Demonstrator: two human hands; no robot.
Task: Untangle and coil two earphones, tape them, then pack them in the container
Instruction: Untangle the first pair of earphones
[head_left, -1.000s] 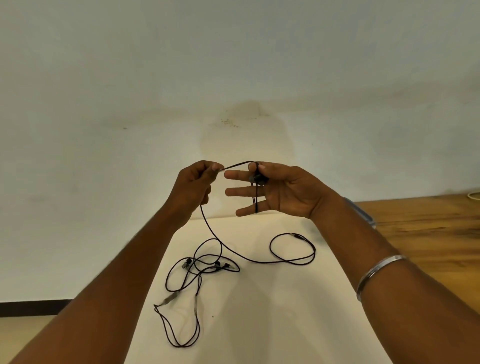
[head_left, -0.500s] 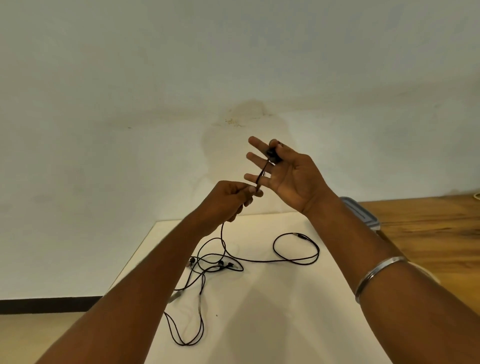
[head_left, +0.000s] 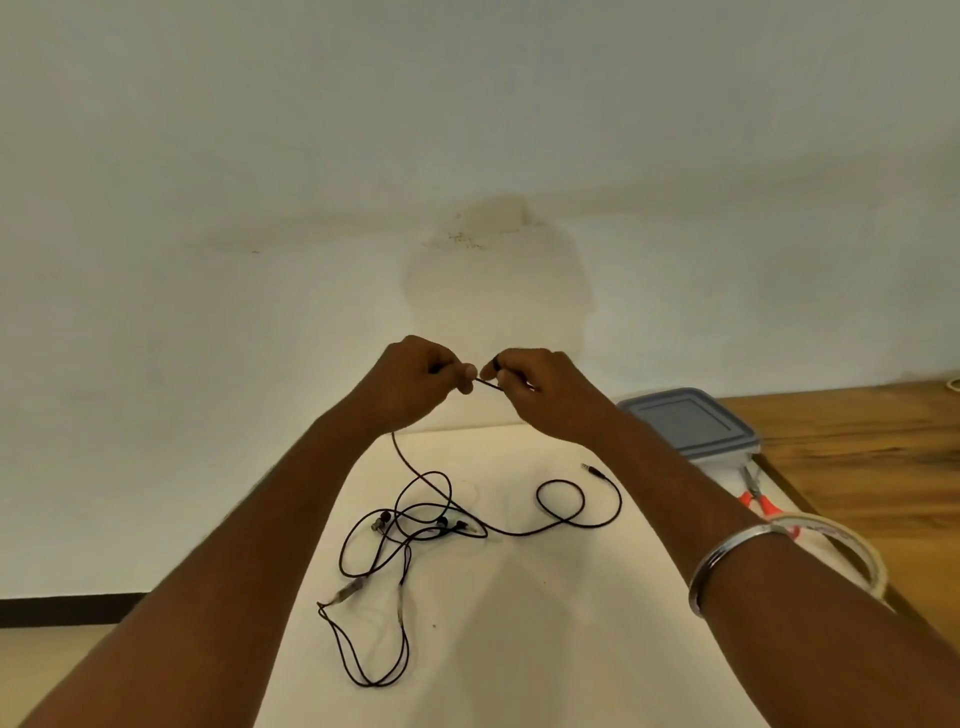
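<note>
Both hands are raised above the white table (head_left: 519, 649). My left hand (head_left: 415, 379) pinches a black earphone cable (head_left: 415, 473) that hangs down from it to the table. My right hand (head_left: 540, 389) is curled round the wound part of the same cable, and a short taut stretch runs between the two hands. The rest of the cable loops across the table to its jack plug (head_left: 592, 469). A second black earphone (head_left: 384, 566) lies tangled at the table's left, its earbuds (head_left: 384, 519) showing.
A clear container with a grey-blue lid (head_left: 691, 421) stands at the table's far right corner. Orange-handled scissors (head_left: 756, 493) and a roll of clear tape (head_left: 841, 551) lie along the right edge, partly behind my right arm. A wooden surface (head_left: 857, 457) adjoins on the right.
My right hand has closed from spread fingers into a fist round the cable and dropped lower. My left hand has risen level with it. The jack plug end has shifted on the table.
</note>
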